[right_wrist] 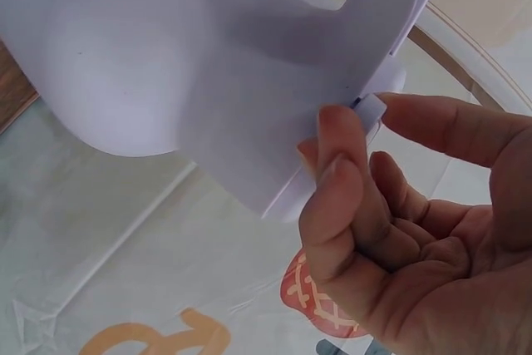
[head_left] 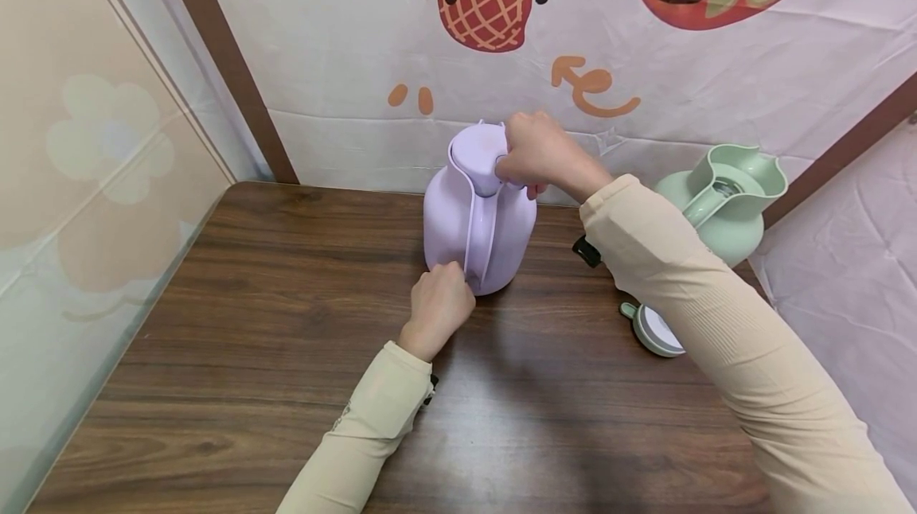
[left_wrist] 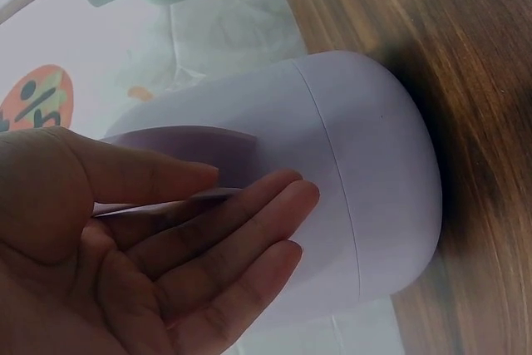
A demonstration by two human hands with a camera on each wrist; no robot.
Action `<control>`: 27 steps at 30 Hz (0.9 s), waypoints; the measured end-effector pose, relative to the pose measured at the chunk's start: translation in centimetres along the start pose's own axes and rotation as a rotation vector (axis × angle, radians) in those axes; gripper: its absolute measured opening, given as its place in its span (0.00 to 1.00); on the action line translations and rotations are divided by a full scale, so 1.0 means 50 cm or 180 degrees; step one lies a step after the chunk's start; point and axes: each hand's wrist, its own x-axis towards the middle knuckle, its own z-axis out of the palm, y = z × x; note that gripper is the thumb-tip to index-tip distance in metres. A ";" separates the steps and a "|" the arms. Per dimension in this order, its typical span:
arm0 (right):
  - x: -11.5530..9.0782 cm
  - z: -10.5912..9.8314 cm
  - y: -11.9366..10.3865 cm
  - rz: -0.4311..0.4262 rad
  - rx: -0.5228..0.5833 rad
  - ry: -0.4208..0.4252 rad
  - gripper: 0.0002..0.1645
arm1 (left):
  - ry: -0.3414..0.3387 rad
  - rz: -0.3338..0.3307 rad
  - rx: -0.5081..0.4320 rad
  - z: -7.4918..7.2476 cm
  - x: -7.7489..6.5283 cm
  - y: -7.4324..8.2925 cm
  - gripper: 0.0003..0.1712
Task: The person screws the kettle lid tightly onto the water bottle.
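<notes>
A lilac thermos jug [head_left: 444, 220] stands upright on the table, its handle [head_left: 481, 239] facing me. The round lid [head_left: 476, 156] sits in the jug's mouth. My left hand [head_left: 442, 307] grips the lower end of the handle; in the left wrist view the thumb [left_wrist: 166, 176] lies along it and the other fingers [left_wrist: 249, 222] reach past beside the body. My right hand [head_left: 540, 152] is at the lid's right side. The right wrist view has its thumb and fingers pinching the small lid tab [right_wrist: 371, 110] at the rim.
A green thermos jug [head_left: 738, 227] with its mouth uncovered stands at the back right, partly behind my right sleeve. Its round green-and-white lid [head_left: 659, 331] lies on the wooden table [head_left: 286, 323] before it. Printed cloth [head_left: 344, 60] hangs behind the table.
</notes>
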 end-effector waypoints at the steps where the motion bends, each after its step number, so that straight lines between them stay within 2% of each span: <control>1: -0.001 0.000 0.000 0.0000 0.0008 0.0002 0.10 | -0.0005 -0.0003 0.0004 0.000 0.000 0.000 0.08; 8: -0.003 -0.003 -0.005 0.0072 -0.0029 -0.0081 0.10 | -0.0007 0.0012 0.0039 -0.003 -0.004 0.001 0.08; 14: -0.003 -0.005 -0.022 0.0189 -0.0135 -0.0292 0.17 | -0.0036 -0.0018 0.0079 -0.003 -0.005 0.002 0.08; 21: -0.001 -0.004 -0.040 0.0354 -0.0230 -0.0354 0.31 | -0.0055 -0.0026 0.0059 -0.005 -0.005 0.003 0.08; 27: 0.004 -0.001 -0.044 0.0396 -0.0271 -0.0348 0.33 | -0.0039 -0.0023 0.0057 -0.005 -0.004 0.003 0.07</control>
